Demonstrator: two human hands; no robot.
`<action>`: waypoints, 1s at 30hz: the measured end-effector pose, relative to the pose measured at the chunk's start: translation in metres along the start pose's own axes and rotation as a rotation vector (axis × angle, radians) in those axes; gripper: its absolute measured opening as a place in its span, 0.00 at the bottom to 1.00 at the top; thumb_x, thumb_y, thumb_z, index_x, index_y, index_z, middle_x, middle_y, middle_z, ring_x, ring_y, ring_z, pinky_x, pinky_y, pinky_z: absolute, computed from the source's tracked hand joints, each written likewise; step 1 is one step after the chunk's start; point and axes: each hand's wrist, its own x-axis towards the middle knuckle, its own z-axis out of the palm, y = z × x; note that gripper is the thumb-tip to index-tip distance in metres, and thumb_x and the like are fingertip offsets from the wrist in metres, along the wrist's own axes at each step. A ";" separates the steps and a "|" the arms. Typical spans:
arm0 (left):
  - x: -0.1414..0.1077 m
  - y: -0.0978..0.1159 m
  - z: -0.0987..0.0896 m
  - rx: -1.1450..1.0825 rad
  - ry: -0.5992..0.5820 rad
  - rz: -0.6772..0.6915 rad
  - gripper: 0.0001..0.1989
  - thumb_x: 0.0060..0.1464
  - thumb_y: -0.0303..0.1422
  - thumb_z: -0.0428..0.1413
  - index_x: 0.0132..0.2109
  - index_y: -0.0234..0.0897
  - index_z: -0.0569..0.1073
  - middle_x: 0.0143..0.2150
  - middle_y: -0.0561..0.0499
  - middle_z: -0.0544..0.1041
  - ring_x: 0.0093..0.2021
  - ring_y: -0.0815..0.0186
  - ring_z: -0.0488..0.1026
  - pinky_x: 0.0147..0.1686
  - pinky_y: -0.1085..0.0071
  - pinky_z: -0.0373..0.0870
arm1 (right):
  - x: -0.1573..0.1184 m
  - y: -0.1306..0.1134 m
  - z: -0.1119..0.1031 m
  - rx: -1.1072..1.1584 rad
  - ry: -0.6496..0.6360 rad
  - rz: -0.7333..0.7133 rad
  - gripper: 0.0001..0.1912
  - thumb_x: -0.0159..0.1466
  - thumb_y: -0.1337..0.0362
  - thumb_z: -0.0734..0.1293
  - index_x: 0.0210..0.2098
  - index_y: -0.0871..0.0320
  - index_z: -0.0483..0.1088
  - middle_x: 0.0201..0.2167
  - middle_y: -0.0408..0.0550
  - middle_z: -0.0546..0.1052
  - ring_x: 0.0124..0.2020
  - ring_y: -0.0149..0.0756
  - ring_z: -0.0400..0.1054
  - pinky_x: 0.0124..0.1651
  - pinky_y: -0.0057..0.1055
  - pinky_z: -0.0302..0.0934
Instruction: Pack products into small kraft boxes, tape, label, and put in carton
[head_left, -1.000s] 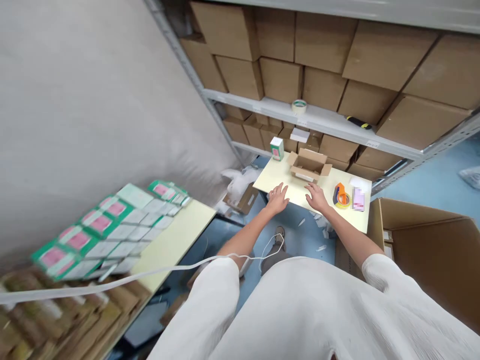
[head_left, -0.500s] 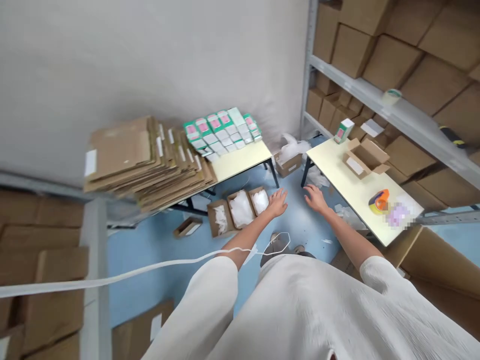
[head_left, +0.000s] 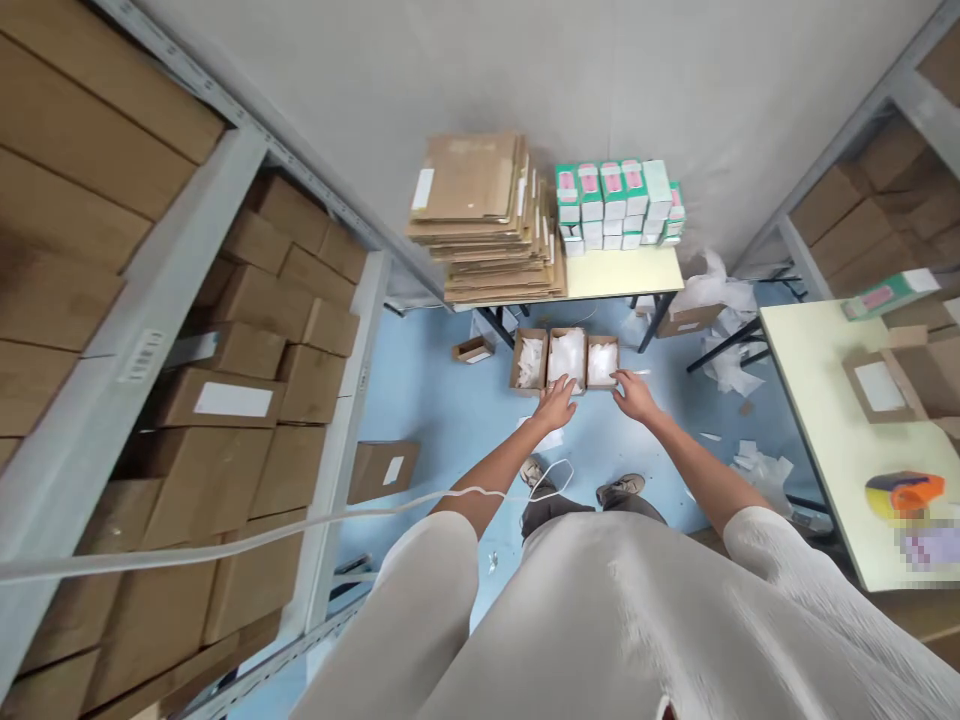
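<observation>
My left hand [head_left: 556, 402] is open, fingers spread, and appears just in front of the middle of three cardboard boxes on the floor. That middle box holds white packing material [head_left: 568, 355]. To its left stands a box with crumpled white pieces [head_left: 529, 362]. My right hand [head_left: 634, 394] is also open, nearest the right box [head_left: 602, 380], which holds white stuff too. Whether either hand touches a box I cannot tell. A white cord [head_left: 420, 503] runs across my left forearm.
A table [head_left: 622, 272] by the wall bears stacked flattened cardboard [head_left: 480, 180] and green-and-white boxes [head_left: 611, 190]. Loaded shelving [head_left: 300, 520] stands at left. On the right table [head_left: 817, 400] are an open carton [head_left: 881, 387] and an orange tape dispenser [head_left: 911, 492]. Plastic scraps litter the floor.
My view has swung left, bringing the left shelving in and shifting the right table toward the edge. Both hands now appear in front of the three floor boxes, still open.
</observation>
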 end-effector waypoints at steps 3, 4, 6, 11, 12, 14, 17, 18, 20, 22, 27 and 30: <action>-0.014 -0.056 -0.006 -0.036 -0.016 -0.035 0.35 0.69 0.36 0.51 0.80 0.40 0.55 0.83 0.38 0.49 0.79 0.42 0.52 0.73 0.45 0.55 | 0.027 -0.037 0.033 -0.006 -0.032 -0.030 0.25 0.71 0.66 0.63 0.66 0.58 0.70 0.65 0.60 0.73 0.64 0.52 0.68 0.67 0.47 0.64; -0.018 -0.074 -0.007 -0.044 -0.020 -0.040 0.36 0.69 0.36 0.51 0.80 0.40 0.55 0.83 0.38 0.49 0.79 0.42 0.53 0.73 0.45 0.55 | 0.035 -0.048 0.044 -0.010 -0.039 -0.031 0.24 0.71 0.65 0.63 0.66 0.58 0.70 0.65 0.60 0.74 0.64 0.52 0.68 0.67 0.47 0.64; -0.023 -0.110 -0.011 -0.057 -0.029 -0.041 0.36 0.69 0.36 0.51 0.80 0.41 0.55 0.83 0.38 0.49 0.79 0.42 0.53 0.73 0.45 0.55 | 0.052 -0.071 0.065 -0.018 -0.050 -0.029 0.24 0.71 0.65 0.64 0.66 0.58 0.71 0.64 0.59 0.74 0.63 0.51 0.69 0.66 0.46 0.65; -0.032 -0.192 -0.025 -0.071 -0.038 -0.025 0.35 0.70 0.35 0.51 0.79 0.43 0.55 0.83 0.40 0.51 0.79 0.43 0.54 0.72 0.45 0.56 | 0.092 -0.126 0.115 -0.008 -0.064 -0.005 0.24 0.70 0.66 0.64 0.64 0.60 0.71 0.63 0.61 0.74 0.61 0.52 0.70 0.66 0.47 0.65; -0.033 -0.206 -0.028 -0.073 -0.038 -0.020 0.34 0.70 0.35 0.51 0.79 0.43 0.55 0.83 0.40 0.51 0.79 0.44 0.54 0.72 0.46 0.57 | 0.100 -0.136 0.123 0.001 -0.069 0.001 0.24 0.70 0.66 0.64 0.64 0.60 0.71 0.63 0.62 0.74 0.61 0.52 0.70 0.66 0.47 0.66; -0.032 -0.230 -0.035 -0.080 -0.036 -0.014 0.34 0.69 0.34 0.51 0.79 0.43 0.56 0.82 0.39 0.53 0.79 0.44 0.55 0.72 0.46 0.57 | 0.116 -0.153 0.139 0.017 -0.084 0.008 0.24 0.70 0.66 0.64 0.65 0.59 0.71 0.63 0.62 0.75 0.62 0.51 0.70 0.67 0.47 0.65; -0.026 -0.258 -0.040 -0.101 -0.016 -0.027 0.34 0.69 0.33 0.52 0.78 0.43 0.58 0.81 0.39 0.56 0.78 0.45 0.57 0.71 0.45 0.59 | 0.140 -0.170 0.158 0.028 -0.122 0.023 0.25 0.70 0.66 0.65 0.66 0.58 0.70 0.64 0.61 0.74 0.63 0.50 0.70 0.68 0.48 0.64; -0.022 -0.266 -0.040 -0.110 -0.001 -0.035 0.34 0.68 0.32 0.52 0.78 0.43 0.58 0.81 0.39 0.57 0.77 0.45 0.58 0.71 0.45 0.59 | 0.149 -0.172 0.165 0.032 -0.136 0.029 0.26 0.70 0.66 0.65 0.66 0.58 0.70 0.64 0.61 0.74 0.63 0.50 0.70 0.68 0.48 0.64; -0.012 -0.279 -0.038 -0.127 0.026 -0.057 0.33 0.68 0.32 0.52 0.78 0.42 0.59 0.80 0.39 0.58 0.76 0.46 0.59 0.71 0.46 0.60 | 0.168 -0.172 0.178 0.048 -0.168 0.042 0.26 0.69 0.66 0.65 0.66 0.59 0.70 0.64 0.62 0.73 0.62 0.49 0.72 0.67 0.47 0.66; 0.000 -0.292 -0.031 -0.142 0.048 -0.077 0.33 0.68 0.31 0.52 0.77 0.42 0.60 0.80 0.39 0.59 0.76 0.47 0.60 0.71 0.47 0.60 | 0.188 -0.168 0.193 0.063 -0.189 0.055 0.26 0.69 0.66 0.66 0.66 0.58 0.70 0.64 0.61 0.73 0.59 0.47 0.74 0.65 0.45 0.68; 0.039 -0.329 0.003 -0.175 0.089 -0.118 0.32 0.68 0.31 0.53 0.76 0.44 0.62 0.79 0.40 0.60 0.76 0.48 0.60 0.71 0.49 0.61 | 0.239 -0.142 0.250 0.056 -0.236 0.082 0.28 0.69 0.65 0.68 0.68 0.59 0.68 0.64 0.62 0.72 0.57 0.46 0.76 0.63 0.41 0.70; 0.071 -0.359 0.035 -0.196 0.102 -0.104 0.31 0.69 0.31 0.52 0.76 0.43 0.61 0.80 0.40 0.60 0.77 0.49 0.59 0.71 0.49 0.60 | 0.272 -0.117 0.297 0.026 -0.246 0.101 0.31 0.68 0.64 0.69 0.69 0.62 0.67 0.65 0.64 0.72 0.58 0.47 0.76 0.63 0.41 0.69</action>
